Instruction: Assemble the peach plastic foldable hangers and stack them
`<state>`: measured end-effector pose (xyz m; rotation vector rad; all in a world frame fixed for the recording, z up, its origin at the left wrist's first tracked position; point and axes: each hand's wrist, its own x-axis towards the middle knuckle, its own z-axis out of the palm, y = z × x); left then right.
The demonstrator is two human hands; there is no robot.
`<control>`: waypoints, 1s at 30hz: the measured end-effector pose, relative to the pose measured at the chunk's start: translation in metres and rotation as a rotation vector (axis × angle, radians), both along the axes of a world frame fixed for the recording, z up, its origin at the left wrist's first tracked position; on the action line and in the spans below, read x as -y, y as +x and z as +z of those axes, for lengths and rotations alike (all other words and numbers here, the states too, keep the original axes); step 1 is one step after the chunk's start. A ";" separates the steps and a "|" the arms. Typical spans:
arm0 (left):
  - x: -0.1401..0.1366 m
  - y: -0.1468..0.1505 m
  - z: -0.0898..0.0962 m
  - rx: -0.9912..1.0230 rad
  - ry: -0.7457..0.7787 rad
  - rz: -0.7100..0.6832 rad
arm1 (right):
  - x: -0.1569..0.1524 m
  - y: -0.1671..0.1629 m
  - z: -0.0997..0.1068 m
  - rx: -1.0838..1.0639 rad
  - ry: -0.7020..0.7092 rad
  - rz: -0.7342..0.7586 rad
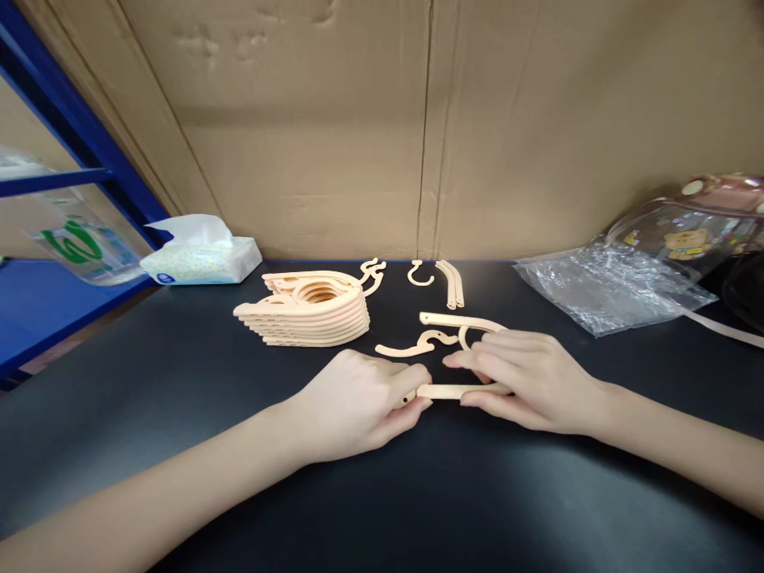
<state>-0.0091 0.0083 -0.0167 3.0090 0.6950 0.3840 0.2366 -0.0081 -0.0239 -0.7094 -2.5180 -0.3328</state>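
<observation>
Shelving of blue metal (65,127) stands at our far left, with a clear plastic bottle (83,247) bearing a green label lying on it. Next we see one soft tissue pack (200,261), white paper puffing from its top, resting on the matte black table (179,398). Right of it sits a neat stack of folded hangers (310,312), smooth cream plastic, about seven curved layers so far as we can count. Behind the stack lie loose pieces in the same plastic: a small hook (420,274) and a pair of curved arms (452,285). Nearer to us, one wavy flat piece (411,347) and one long curved arm (459,321) lie just beyond our fingers. Our left hand (358,402) is curled closed, thumb and fingers pinching the left end of a straight cream rod (445,391), which lies low over the table at the middle, between both hands. Our right hand (525,382) is loosely closed over the rod's right end, fingers extended flat along it. Further right, one crinkled clear plastic bag (602,290) lies flat, and beyond it a transparent pouch (692,223) with a cartoon bear print. Brown corrugated cardboard (418,119) forms the backdrop.
</observation>
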 end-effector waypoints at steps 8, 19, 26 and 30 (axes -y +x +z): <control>-0.001 -0.002 0.001 0.058 0.054 0.045 | -0.017 0.014 0.006 -0.179 0.008 -0.196; 0.006 0.002 0.009 0.014 0.147 -0.114 | -0.023 0.017 0.001 -0.165 -0.155 -0.304; 0.007 0.003 0.011 0.008 0.278 -0.091 | -0.035 0.026 -0.004 -0.192 -0.196 -0.441; 0.001 -0.002 0.004 0.058 0.211 0.068 | -0.038 0.028 -0.006 -0.246 -0.256 -0.481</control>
